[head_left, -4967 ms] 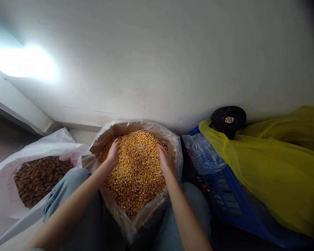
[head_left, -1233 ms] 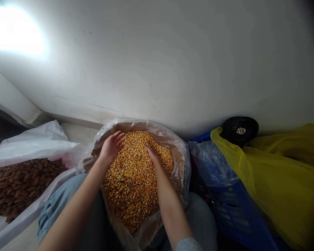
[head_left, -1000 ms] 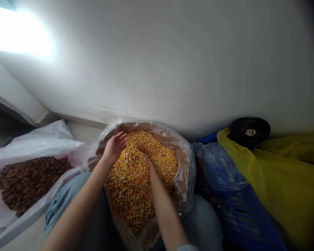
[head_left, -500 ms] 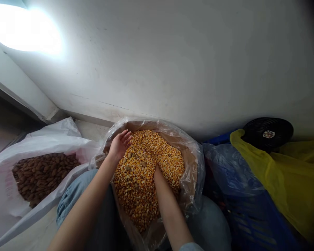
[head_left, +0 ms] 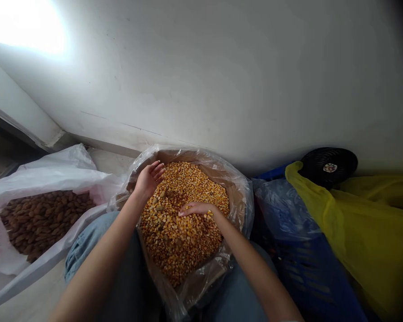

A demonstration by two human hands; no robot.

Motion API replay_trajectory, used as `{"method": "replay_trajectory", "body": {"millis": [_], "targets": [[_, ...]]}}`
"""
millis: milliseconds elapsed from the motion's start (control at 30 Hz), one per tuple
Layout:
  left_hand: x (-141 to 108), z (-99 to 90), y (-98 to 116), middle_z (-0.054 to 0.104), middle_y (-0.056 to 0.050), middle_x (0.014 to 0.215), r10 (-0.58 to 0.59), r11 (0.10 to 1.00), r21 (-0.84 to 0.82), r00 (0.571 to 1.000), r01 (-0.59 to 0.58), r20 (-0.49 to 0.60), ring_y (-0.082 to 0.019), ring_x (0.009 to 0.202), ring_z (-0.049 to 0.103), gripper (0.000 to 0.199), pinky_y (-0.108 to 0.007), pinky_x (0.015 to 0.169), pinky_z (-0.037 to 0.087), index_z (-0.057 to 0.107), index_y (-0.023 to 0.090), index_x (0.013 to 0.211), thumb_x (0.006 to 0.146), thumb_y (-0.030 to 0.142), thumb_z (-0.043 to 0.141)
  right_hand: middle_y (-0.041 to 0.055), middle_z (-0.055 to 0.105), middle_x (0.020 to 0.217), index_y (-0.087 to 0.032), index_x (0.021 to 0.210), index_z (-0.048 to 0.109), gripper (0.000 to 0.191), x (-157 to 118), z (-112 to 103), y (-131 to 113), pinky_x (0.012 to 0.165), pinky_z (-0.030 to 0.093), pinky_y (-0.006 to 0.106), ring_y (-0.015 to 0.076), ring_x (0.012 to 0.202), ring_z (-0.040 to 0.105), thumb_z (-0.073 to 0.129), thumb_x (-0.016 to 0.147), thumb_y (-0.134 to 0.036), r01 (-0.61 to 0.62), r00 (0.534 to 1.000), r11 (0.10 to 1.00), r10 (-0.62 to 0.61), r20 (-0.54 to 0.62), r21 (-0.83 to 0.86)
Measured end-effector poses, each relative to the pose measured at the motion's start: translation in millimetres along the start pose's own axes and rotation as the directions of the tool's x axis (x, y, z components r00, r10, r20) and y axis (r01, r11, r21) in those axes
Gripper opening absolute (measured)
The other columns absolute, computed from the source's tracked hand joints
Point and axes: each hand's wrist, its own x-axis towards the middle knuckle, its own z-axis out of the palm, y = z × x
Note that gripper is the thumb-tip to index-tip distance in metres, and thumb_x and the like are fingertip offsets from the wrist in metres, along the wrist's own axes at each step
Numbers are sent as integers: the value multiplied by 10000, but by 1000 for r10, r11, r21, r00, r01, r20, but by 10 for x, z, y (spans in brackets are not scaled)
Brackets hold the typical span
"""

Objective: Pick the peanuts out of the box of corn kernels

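Observation:
Between my knees stands a clear plastic bag (head_left: 243, 190) with a brown inner lining, filled with yellow corn kernels (head_left: 188, 259). My left hand (head_left: 148, 180) hovers over the bag's far left side, palm turned inward, fingers apart and slightly curled, holding nothing. Above the middle of the corn is my right hand (head_left: 198, 209), fingers stretched out to the left. Loose kernels spill below it, and a few cling near its wrist. A few greenish-brown lumps lie among the kernels near my left hand.
On the left, a white sack (head_left: 53, 176) gapes around brown almond-like nuts (head_left: 47, 219). To the right are a blue crate (head_left: 315, 273), clear plastic film (head_left: 285, 205), a yellow mesh cloth (head_left: 359, 232) and a black round fan-like grille (head_left: 329, 167). A pale wall (head_left: 221, 80) rises behind.
My right hand, earlier buried to the wrist in the corn, has come up out of it with kernels falling. My left hand stays nearly in place. The view has shifted slightly.

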Motion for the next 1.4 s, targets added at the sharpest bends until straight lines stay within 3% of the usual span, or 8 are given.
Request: {"method": "replay_trajectory", "body": {"millis": [100,167,267,367,533,867,1167,1400], "targets": [[31,-20,-21,569,-64,1030,36,995,93,999,-36,7,-91,691,572,296,-229,613,432,521,168,1002,728,217,421,-10,643,707,-160,706,665,208,-126,-208,-34,655,425,247,150,693,584,646,611,-344,-24,956,983,76,282,-184],[45,-34,-49,567,-78,1042,112,942,309,991,-128,70,-115,743,579,329,-243,633,436,499,170,1041,746,287,414,-6,654,755,-197,747,675,204,-213,-316,-44,651,403,236,156,711,581,626,621,-349,-28,978,932,100,182,-361],[53,-70,-134,575,-70,1040,208,375,862,938,-340,279,-157,831,572,367,-262,678,430,479,199,1072,768,379,380,27,632,899,-212,926,623,254,-258,-320,-36,682,385,243,161,790,564,517,721,-318,-112,980,878,20,-198,-465],[52,-132,-283,613,-82,934,121,-236,921,931,-309,343,-220,837,569,298,-322,709,417,552,200,962,730,354,449,22,618,913,-233,984,575,259,-135,-121,-13,657,381,227,141,783,560,442,770,-293,-165,932,879,-10,-362,-448],[56,-228,-536,603,-143,883,29,-474,846,956,-245,293,-283,811,576,249,-389,673,416,584,162,888,713,308,481,59,622,821,-191,850,612,176,213,263,46,581,382,247,172,713,567,496,735,-259,-238,908,878,49,-416,-415],[77,-283,-609,505,-105,1019,-35,-589,743,928,-318,370,-206,781,574,269,-308,655,418,573,216,923,784,358,391,106,598,825,-150,630,600,59,304,326,108,713,376,328,245,876,526,579,639,-204,-188,845,965,64,-531,-183],[56,-330,-592,432,-67,1093,22,-554,752,897,-357,442,-194,878,514,278,-298,717,392,542,246,986,784,377,404,55,584,837,-187,903,502,374,-56,351,215,519,415,220,127,692,559,204,800,-388,137,817,957,36,-575,255],[42,-322,-696,470,-124,1028,-2,-518,737,862,-435,507,-261,1013,388,230,-379,846,315,597,176,848,797,270,392,10,530,662,-207,737,562,194,75,423,308,488,338,224,117,546,470,496,669,-376,39,825,981,75,-560,188]]}}
